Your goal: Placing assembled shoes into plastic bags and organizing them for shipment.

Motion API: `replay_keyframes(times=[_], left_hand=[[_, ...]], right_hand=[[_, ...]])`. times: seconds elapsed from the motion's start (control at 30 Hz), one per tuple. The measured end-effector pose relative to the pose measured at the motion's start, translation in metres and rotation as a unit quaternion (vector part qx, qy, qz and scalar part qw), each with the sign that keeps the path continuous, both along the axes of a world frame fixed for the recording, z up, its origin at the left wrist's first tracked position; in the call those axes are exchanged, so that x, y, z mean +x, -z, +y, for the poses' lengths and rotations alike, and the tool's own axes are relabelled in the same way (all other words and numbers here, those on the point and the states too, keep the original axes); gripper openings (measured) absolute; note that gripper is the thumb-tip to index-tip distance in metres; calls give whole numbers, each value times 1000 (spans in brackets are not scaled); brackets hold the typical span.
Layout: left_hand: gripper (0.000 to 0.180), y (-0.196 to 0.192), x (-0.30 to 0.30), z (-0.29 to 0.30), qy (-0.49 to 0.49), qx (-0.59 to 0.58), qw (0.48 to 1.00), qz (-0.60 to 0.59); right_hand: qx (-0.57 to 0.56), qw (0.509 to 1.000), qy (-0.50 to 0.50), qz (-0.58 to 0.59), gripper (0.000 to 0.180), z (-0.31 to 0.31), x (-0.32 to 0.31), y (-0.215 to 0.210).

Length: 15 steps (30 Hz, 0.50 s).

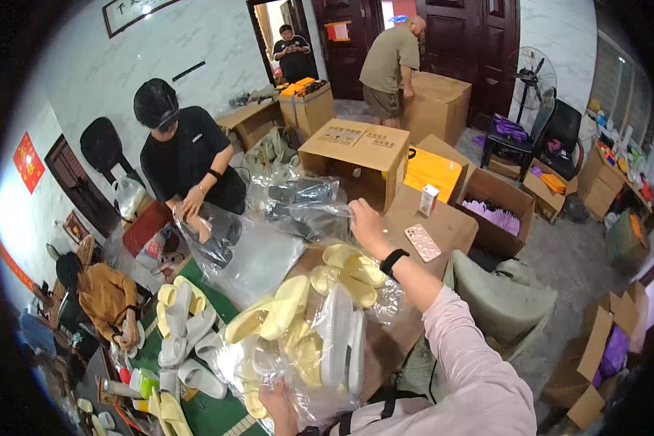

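Observation:
At the lower middle, my left hand [280,408] closes on a transparent plastic bag beside pale yellow slippers [287,307] and white slippers [336,336]. My right arm reaches forward across the table, and my right hand [367,224] pinches the edge of a transparent plastic bag [320,218] with dark slippers inside. Between my hands lies another bagged pair of yellow slippers [356,270]. Flat empty plastic bags [265,265] rest to the left of them. Across the table, a person in a black shirt handles a bag with dark slippers [221,243].
Loose white and yellow slippers [185,330] lie on a green mat [236,407] at left. A phone [422,243] and a small white box [429,198] rest on the right side. An open carton [356,154] stands at the back; more cartons surround the table. Other people are nearby.

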<state>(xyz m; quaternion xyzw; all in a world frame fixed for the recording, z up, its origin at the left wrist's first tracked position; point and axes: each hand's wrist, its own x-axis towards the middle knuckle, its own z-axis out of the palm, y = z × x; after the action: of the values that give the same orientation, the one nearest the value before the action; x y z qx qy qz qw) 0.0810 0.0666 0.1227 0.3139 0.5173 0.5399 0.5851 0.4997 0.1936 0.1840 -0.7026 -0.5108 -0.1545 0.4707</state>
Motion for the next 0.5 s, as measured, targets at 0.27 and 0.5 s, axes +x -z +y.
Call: replay_keyframes(times=[0.27, 0.5], left_hand=[[34, 32, -26, -8, -1, -38, 999, -6], [28, 19, -22, -15, 13, -46, 999, -6]], right_hand=[[-303, 944, -100, -88, 33, -71, 2, 119], [-513, 841, -147, -93, 68, -132, -20, 183]])
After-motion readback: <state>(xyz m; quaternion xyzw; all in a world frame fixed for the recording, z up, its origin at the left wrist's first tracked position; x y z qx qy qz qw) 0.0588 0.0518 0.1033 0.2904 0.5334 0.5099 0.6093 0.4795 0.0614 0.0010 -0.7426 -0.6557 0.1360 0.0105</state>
